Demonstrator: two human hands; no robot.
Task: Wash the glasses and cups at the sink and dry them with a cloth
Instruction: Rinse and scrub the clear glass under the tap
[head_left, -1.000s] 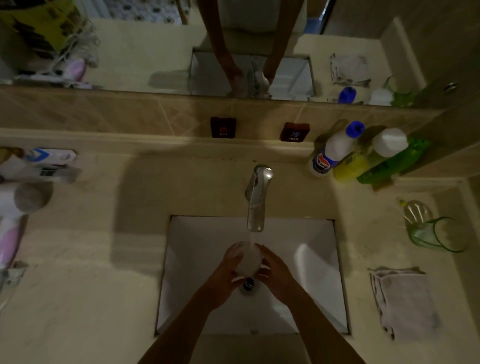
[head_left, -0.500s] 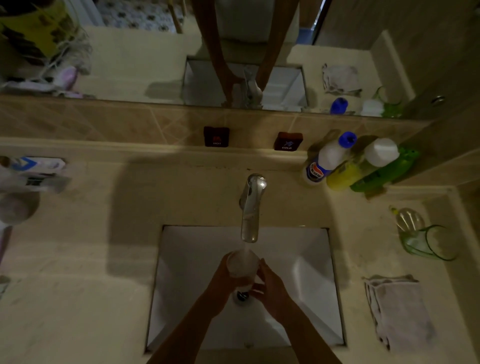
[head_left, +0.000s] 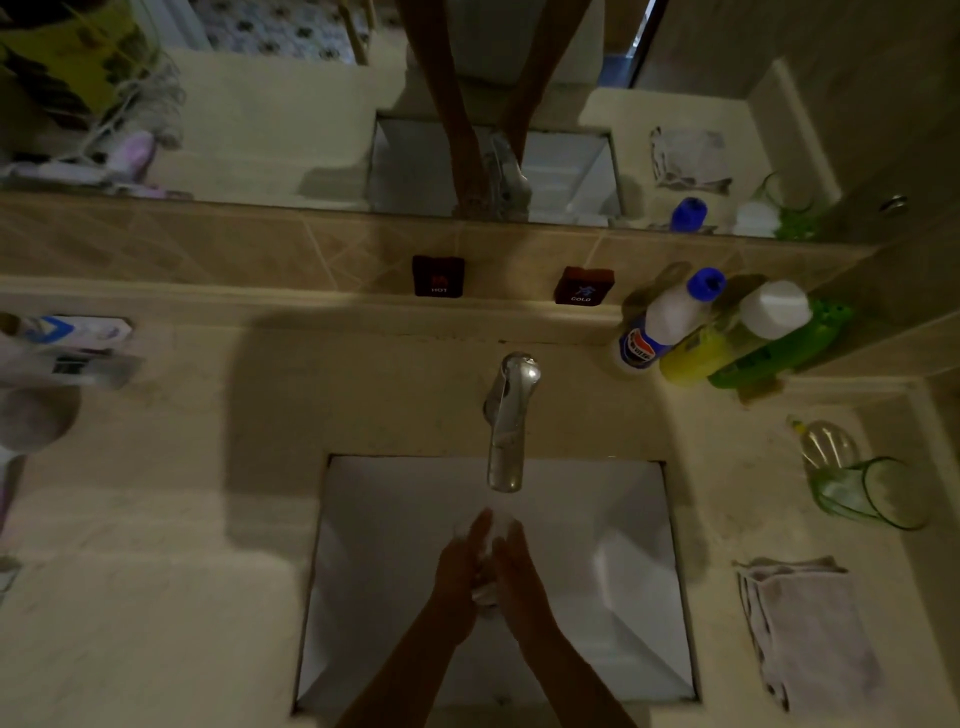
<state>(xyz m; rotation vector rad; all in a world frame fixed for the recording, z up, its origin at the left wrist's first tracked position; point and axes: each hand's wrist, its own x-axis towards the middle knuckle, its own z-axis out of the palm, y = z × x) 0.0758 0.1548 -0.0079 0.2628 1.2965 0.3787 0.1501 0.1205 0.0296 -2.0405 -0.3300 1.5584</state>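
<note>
Since half a second ago the glass (head_left: 485, 540) has dropped from upright under the faucet (head_left: 506, 426) to lie between the palms. The left hand (head_left: 460, 564) and right hand (head_left: 519, 566) press it from either side with fingers nearly straight and pointing toward the faucet; only blurred slivers of glass show between them, above the white sink (head_left: 623, 597). The beige stone counter (head_left: 156, 597) surrounds the basin in dim light. To the right lies a folded cloth (head_left: 805, 629), and behind it a green-tinted glass (head_left: 872, 493) lies on its side. Three bottles (head_left: 727, 332) lean in the back right corner. Hot and cold labels (head_left: 438, 276) stand on the tiled ledge under a mirror (head_left: 260, 130). Blurred toiletries (head_left: 62, 353) sit at the left edge.
</note>
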